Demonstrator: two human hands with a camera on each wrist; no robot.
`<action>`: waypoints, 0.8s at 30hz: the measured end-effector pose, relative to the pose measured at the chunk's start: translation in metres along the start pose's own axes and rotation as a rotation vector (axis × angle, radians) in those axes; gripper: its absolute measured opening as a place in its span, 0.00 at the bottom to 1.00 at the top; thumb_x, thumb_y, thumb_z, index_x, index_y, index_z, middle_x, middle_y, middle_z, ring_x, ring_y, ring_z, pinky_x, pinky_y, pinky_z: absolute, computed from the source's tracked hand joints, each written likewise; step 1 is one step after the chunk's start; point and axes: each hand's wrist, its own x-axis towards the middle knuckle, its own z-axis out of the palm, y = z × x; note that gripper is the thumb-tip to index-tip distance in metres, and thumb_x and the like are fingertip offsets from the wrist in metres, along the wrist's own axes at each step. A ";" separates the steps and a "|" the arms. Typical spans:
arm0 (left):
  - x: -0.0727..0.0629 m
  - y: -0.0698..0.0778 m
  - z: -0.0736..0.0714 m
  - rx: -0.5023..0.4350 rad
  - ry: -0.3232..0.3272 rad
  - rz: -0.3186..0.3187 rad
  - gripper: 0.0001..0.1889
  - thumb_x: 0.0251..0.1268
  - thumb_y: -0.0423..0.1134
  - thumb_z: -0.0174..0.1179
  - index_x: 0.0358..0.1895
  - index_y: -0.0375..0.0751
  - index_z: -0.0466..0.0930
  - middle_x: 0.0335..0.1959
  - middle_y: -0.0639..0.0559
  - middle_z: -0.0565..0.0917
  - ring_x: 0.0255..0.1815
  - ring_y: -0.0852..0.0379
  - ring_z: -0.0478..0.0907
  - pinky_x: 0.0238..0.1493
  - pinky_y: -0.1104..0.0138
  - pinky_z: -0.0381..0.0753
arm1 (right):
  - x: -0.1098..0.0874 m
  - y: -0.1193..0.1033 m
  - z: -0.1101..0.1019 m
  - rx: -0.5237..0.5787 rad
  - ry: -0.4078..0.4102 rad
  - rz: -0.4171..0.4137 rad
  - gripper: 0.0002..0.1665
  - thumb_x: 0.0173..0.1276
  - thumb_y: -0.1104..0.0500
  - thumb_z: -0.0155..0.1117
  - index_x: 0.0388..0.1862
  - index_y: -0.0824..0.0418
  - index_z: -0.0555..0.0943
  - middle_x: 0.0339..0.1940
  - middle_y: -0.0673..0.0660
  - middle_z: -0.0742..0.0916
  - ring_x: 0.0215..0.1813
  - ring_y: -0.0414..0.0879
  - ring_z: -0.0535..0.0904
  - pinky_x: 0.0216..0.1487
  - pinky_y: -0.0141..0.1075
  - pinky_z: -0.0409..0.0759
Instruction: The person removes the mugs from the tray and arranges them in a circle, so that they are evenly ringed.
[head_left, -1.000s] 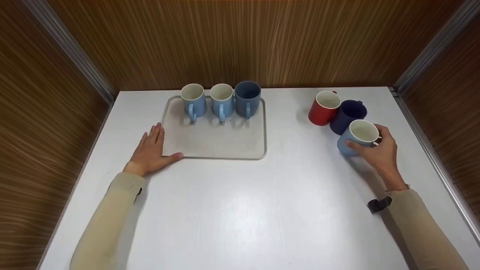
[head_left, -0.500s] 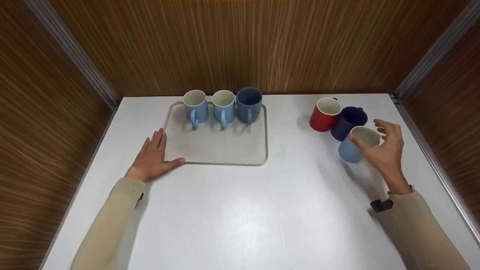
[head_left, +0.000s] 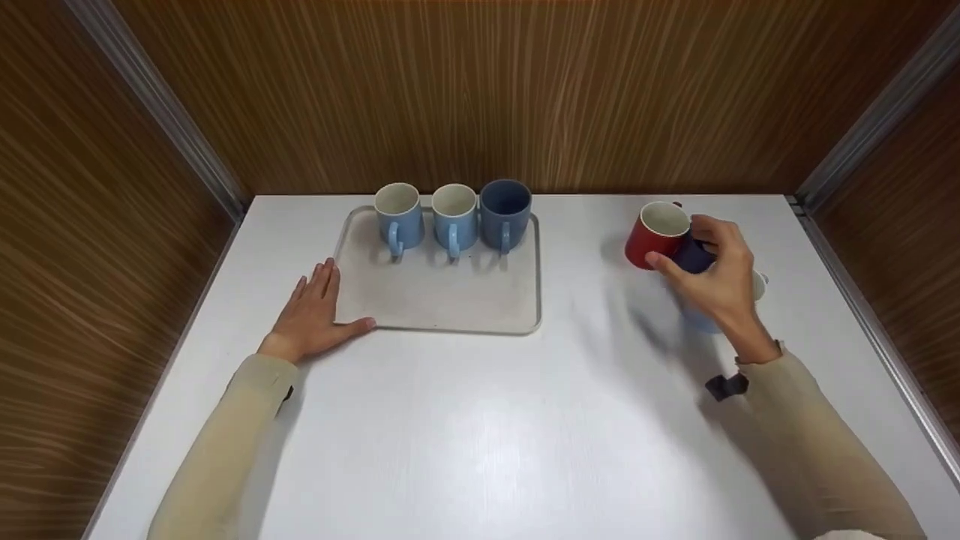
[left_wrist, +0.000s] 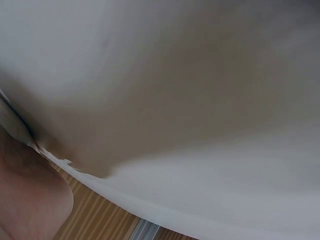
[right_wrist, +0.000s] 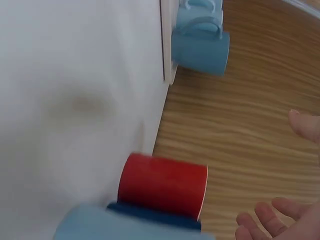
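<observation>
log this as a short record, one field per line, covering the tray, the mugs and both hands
tray: pale, flat on white table
on it: left light blue mug, middle light blue mug, slate blue mug, upright along far side
off it: red mug, dark blue mug, third light blue mug, grouped at right
left hand: fingers straight by tray's left edge, thumb at near edge
right hand: spread above off-tray mugs, holding nothing
partly hidden in head view: dark blue mug, third light blue mug
</observation>
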 end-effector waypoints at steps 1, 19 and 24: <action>0.000 0.000 0.000 -0.002 0.002 0.000 0.69 0.66 0.83 0.50 0.86 0.28 0.35 0.90 0.35 0.35 0.91 0.36 0.33 0.89 0.43 0.33 | 0.002 -0.004 0.004 0.011 -0.013 -0.001 0.47 0.60 0.49 0.86 0.72 0.65 0.76 0.68 0.64 0.82 0.70 0.58 0.78 0.73 0.55 0.77; 0.001 0.000 0.002 0.006 0.002 -0.005 0.70 0.64 0.85 0.48 0.86 0.28 0.35 0.90 0.35 0.35 0.91 0.36 0.33 0.89 0.43 0.34 | 0.030 -0.051 0.109 0.124 -0.229 -0.008 0.47 0.61 0.44 0.84 0.74 0.62 0.75 0.70 0.63 0.83 0.69 0.58 0.81 0.73 0.55 0.79; 0.003 -0.001 0.000 0.007 0.001 -0.008 0.70 0.64 0.86 0.48 0.86 0.28 0.35 0.90 0.35 0.35 0.91 0.36 0.33 0.89 0.43 0.33 | 0.028 -0.057 0.139 0.206 -0.286 -0.001 0.45 0.63 0.45 0.83 0.72 0.63 0.76 0.69 0.63 0.83 0.68 0.59 0.82 0.72 0.56 0.81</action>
